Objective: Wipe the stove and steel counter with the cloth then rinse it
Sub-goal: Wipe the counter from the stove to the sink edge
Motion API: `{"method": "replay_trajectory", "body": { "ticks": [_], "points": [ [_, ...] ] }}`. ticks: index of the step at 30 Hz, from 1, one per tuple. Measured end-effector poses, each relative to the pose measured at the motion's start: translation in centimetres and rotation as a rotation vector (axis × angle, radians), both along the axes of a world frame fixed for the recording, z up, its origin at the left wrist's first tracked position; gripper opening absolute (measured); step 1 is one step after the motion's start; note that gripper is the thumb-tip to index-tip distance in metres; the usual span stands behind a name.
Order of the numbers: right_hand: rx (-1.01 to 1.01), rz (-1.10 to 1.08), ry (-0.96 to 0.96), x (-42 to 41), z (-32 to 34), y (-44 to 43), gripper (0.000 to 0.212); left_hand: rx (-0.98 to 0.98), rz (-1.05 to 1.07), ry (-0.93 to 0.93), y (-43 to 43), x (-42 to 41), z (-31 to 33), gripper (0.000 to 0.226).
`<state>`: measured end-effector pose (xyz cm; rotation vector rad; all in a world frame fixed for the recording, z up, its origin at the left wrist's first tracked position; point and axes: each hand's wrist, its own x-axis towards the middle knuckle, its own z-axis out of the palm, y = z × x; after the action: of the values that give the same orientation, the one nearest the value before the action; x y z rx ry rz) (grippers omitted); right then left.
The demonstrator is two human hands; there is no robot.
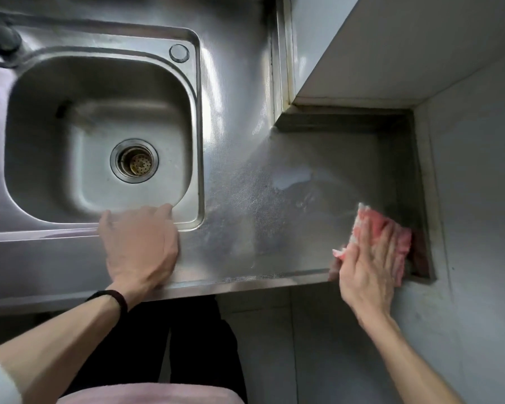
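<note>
A pink-and-white cloth (pixel 370 221) lies flat on the steel counter (pixel 274 205), close to the counter's right wall and front edge. My right hand (pixel 368 263) presses down on it with fingers spread flat; most of the cloth's near half is hidden under the hand. My left hand (pixel 139 243) rests palm down on the counter's front edge, fingers reaching the near right corner of the sink's rim, holding nothing. A wet smear shows on the counter left of the cloth. No stove is in view.
A steel sink (pixel 197 118) with a drain strainer (pixel 134 161) fills the left half. A raised grey ledge (pixel 391 53) overhangs the counter's back right. A grey wall (pixel 478 185) bounds the counter on the right. A dark tap base (pixel 0 39) sits at top left.
</note>
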<state>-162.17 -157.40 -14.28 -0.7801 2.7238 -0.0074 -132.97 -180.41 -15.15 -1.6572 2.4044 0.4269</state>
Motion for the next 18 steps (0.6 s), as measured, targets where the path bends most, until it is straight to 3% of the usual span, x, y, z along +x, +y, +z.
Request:
{"method": "replay_trajectory", "body": {
  "ticks": [8, 11, 14, 18],
  "points": [
    [-0.047, 0.232, 0.198, -7.8, -1.9, -8.1, 0.067, -0.032, 0.003, -0.014, 0.1, -0.3, 0.0, 0.043],
    [-0.078, 0.122, 0.22, -9.0, -3.0, -11.5, 0.068, -0.045, 0.014, -0.016, 0.1, -0.5, 0.0, 0.042],
    [-0.064, 0.056, 0.173, -7.6, -2.5, -13.2, 0.069, -0.047, 0.024, -0.023, 0.1, -0.6, 0.2, 0.039],
    [-0.147, 0.245, 0.037, 0.9, -1.6, -13.4, 0.062, -0.052, 0.032, -0.025, 0.2, -0.7, 0.6, 0.04]
  ]
}}
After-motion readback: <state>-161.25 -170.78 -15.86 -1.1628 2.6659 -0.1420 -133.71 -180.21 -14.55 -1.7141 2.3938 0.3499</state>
